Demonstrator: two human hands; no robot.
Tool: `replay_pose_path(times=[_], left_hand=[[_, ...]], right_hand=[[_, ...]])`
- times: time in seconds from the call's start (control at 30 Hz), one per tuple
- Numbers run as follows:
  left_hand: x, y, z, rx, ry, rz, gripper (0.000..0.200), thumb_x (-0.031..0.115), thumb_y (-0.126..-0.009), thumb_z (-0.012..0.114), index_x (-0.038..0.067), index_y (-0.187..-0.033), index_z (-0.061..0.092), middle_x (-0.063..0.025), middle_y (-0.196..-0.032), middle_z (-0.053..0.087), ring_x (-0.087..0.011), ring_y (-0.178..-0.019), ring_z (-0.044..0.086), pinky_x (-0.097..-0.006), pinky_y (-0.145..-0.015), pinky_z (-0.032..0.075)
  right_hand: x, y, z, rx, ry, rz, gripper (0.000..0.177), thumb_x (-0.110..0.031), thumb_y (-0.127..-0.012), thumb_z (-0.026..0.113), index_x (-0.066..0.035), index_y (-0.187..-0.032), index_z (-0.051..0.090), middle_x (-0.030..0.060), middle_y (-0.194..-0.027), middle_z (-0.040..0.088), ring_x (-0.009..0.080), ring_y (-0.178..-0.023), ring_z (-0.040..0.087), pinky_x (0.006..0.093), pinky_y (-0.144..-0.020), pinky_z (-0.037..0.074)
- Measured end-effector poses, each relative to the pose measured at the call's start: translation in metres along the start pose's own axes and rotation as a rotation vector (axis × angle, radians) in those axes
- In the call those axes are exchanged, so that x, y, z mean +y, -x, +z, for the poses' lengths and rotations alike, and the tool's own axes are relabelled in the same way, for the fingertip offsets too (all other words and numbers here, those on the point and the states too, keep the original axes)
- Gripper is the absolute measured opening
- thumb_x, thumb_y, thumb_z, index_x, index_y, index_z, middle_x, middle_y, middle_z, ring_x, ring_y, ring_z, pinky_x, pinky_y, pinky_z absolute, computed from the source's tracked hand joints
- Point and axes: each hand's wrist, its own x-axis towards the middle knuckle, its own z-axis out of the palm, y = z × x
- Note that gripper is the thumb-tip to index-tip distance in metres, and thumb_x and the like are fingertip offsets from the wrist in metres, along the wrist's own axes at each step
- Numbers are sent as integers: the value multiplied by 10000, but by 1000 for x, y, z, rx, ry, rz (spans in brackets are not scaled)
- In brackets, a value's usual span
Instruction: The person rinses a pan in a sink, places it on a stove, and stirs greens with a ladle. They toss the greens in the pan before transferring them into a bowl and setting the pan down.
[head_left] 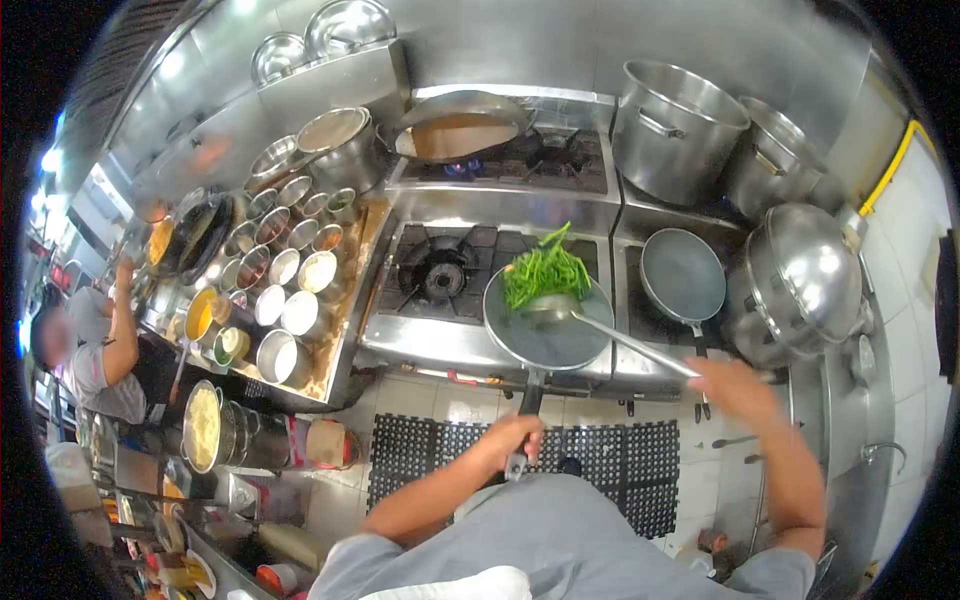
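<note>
- Steel stove [432, 335], across the frame's centre.
- Grey frying pan [553, 350], mid-frame, over the stove's front.
- Long-handled ladle [636, 346], bowl in the pan.
- Green vegetables [548, 276], heaped in the pan's upper part.
- Right hand [733, 390], right of centre, gripping the ladle.
- Left hand [513, 441], lower centre, wrapped around the pan's handle.

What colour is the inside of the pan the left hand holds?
The pan is grey inside, where the greens leave it bare; head view.
</note>
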Motion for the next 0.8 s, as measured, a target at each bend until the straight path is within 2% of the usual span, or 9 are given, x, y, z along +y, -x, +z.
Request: replay_pose_path(times=[0.1,0.23,0.33,0.43,0.57,0.63,0.7,0.77,0.8], left_hand=[[38,-27,-5,-33,52,-28,197,86,-773,507,71,-583,453,-36,-490,421,-139,-410,417,-293,-396,392],[29,-45,4,9,0,99,230,87,-787,514,73,-567,449,-44,-472,419,-138,-401,427,-302,-399,405],[3,-27,-1,29,-31,99,209,94,-760,502,73,-559,448,-50,-473,425,-146,-401,430,-307,-410,407],[9,-19,-6,1,-41,24,200,108,-751,501,70,-562,446,-52,-474,427,-140,-402,435,-299,-414,401],[6,-65,-22,36,92,12,196,96,-753,510,72,-570,443,-35,-486,430,-126,-405,435,-297,-397,403],[10,-74,-31,30,65,-9,153,97,-767,542,83,-643,453,-21,-532,447,-116,-410,438,-287,-385,398],[12,-79,-34,53,51,-20,209,152,-813,516,100,-626,437,-1,-558,449,-89,-427,417,-270,-413,389],[7,-85,-38,68,60,-8,172,191,-825,539,89,-707,468,-9,-595,477,-95,-426,426,-266,-410,402],[6,-83,-35,109,103,-10,147,202,-834,540,87,-764,480,-12,-627,492,-101,-427,428,-263,-413,410]], right_hand=[[-8,1,-59,-275,-95,117,396,-369,-881,511,-194,-1235,533,142,-738,628,288,-635,599,408,-614,467],[-39,-24,-20,-160,65,262,422,-345,-870,530,-175,-1255,501,178,-913,638,346,-781,623,431,-728,478],[-31,-21,32,-19,-32,241,413,-336,-866,540,-167,-1243,514,176,-895,639,340,-766,622,434,-706,472],[-21,6,21,-80,-341,250,409,-324,-869,540,-162,-1244,513,183,-857,633,337,-766,618,427,-696,463],[-14,20,16,-153,-346,245,405,-314,-873,535,-157,-1245,512,184,-860,630,334,-787,616,415,-710,456],[-21,15,15,-228,-546,465,410,-312,-871,538,-149,-1246,510,182,-900,630,337,-806,609,387,-735,456],[-13,-4,54,-129,-555,364,415,-322,-877,527,-147,-1252,507,193,-915,631,366,-814,604,404,-728,462],[-20,-30,95,236,-381,216,414,-325,-893,498,-133,-1259,491,229,-904,620,399,-828,596,445,-729,460],[-26,-44,109,196,-398,230,420,-326,-899,485,-127,-1268,472,245,-905,613,409,-835,593,466,-738,453]])
